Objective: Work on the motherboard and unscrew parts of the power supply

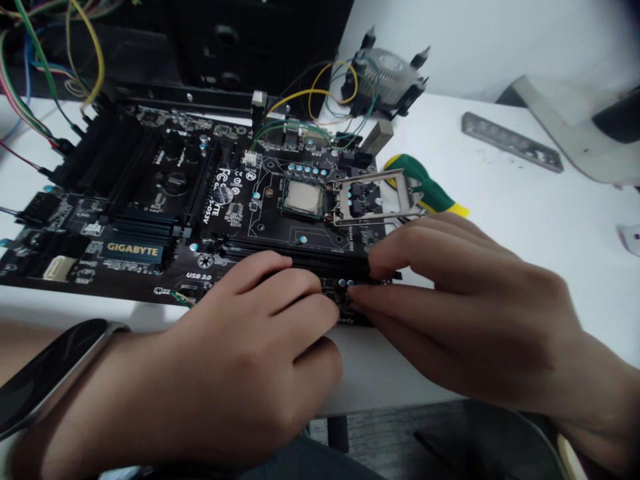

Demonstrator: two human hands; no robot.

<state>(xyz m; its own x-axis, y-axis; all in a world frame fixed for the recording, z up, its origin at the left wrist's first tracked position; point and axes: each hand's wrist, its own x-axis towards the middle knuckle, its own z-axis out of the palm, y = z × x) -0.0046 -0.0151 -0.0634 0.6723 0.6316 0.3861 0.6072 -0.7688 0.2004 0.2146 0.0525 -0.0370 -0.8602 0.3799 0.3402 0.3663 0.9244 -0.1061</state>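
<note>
Both hands press fingertips on the memory slots (295, 257) at the motherboard's (150, 220) near edge: the left hand (240, 360) curled over them, the right hand (465, 300) pinching the slot end. Whether either grips anything is hidden. A slipping finger could probably hit the open CPU socket (303, 198) just behind.

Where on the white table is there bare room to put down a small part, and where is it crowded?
Free: the table between the screwdriver, the metal plate and the right hand. Also a narrow strip before the motherboard, left of the left hand. Crowded: around the cooler and the wires.
</note>
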